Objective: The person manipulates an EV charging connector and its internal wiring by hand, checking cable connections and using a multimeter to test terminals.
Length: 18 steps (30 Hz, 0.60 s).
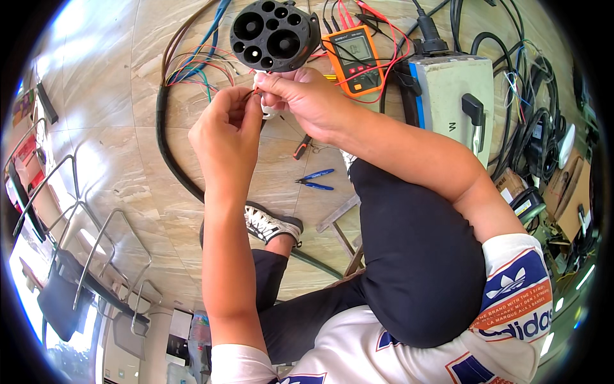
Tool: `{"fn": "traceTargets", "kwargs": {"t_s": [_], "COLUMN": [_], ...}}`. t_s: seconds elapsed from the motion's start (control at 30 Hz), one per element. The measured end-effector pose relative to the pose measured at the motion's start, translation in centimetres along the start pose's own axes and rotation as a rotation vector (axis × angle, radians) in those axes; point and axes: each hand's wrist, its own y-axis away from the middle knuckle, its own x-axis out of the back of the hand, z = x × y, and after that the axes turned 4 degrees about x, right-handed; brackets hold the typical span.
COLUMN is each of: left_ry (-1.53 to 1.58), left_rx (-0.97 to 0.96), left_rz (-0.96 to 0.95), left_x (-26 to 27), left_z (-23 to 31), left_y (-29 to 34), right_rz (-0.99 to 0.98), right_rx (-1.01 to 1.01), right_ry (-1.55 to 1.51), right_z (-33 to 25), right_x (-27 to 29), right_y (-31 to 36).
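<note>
Both hands' grips are pinched on a thin wire (254, 93), left hand (225, 131) beside right hand (306, 97), below a black connector (274, 33).

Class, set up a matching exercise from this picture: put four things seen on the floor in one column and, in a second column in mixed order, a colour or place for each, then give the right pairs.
Things:
1. multimeter
2. round multi-hole connector
3. small cutters
4. sneaker

Descriptions:
A. black, just above the person's hands
B. blue handles, lying on the tiled floor below the hands
C. white with dark laces, by the folded leg
D. orange case with red and black leads

Pairs: 1-D, 2-A, 3-B, 4-C
</note>
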Motion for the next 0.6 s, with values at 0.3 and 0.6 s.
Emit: {"fn": "traceTargets", "kwargs": {"t_s": [0.3, 0.6], "left_ry": [-0.190, -0.159], "left_rx": [-0.327, -0.286], "left_rz": [0.092, 0.072], "left_x": [0.1, 1.3], "left_z": [-0.8, -1.4], "left_y": [-0.9, -4.1], "right_rz": [0.023, 0.084], "right_rx": [0.051, 0.512], "right_ry": [0.096, 1.081], "right_z": [0.4, -0.4], "right_x": [-0.1, 4.4], "right_y": [-0.3, 0.9]}}
